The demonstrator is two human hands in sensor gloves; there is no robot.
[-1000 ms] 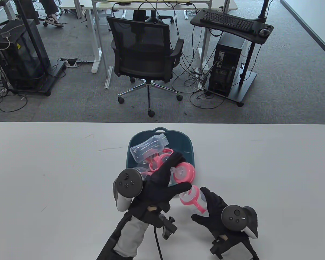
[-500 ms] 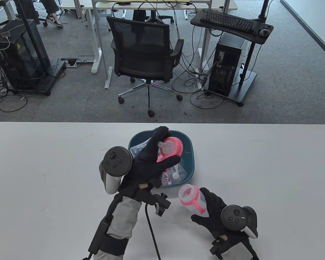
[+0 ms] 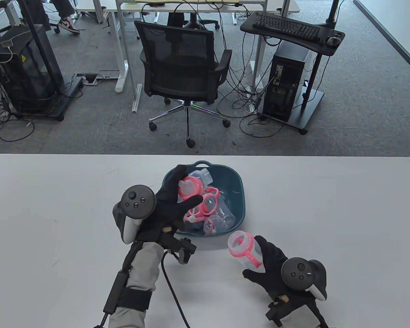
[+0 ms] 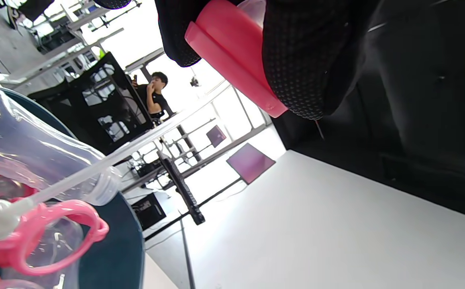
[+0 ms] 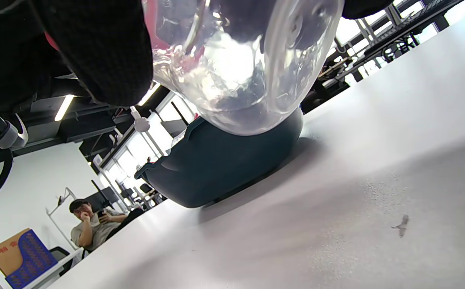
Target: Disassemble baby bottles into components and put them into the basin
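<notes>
my left hand (image 3: 167,208) has the pink cap with its nipple (image 3: 190,186) pinched between thumb and fingers, held over the near-left part of the teal basin (image 3: 237,191). in the left wrist view the cap's pink rim (image 4: 232,60) sits clamped under my gloved fingers (image 4: 300,60), with the basin's contents just below. my right hand (image 3: 273,266) is wrapped round the clear bottle body (image 3: 246,251), which has its pink handle ring on and its open mouth tilted toward the basin; it is held above the tabletop (image 3: 328,212), just outside the basin's near-right corner.

the basin already holds another clear bottle (image 3: 205,176), pink handle rings (image 3: 205,205) and some smaller pieces i can't sort out from here.

the step in hand, as i judge it, is dropping the cap. to do it well i'd lower the left hand until the cap is close over the pile, then straighten thumb and fingers together so it falls flat rather than flicking off the rim. the nipple is soft and could catch on the glove, so a clean spread matters. i'd aim for the gap beside the handle rings, not on top of the sloping bottle, where it might roll out. after that, the handle ring on the right-hand bottle looks like the next part to come off.
</notes>
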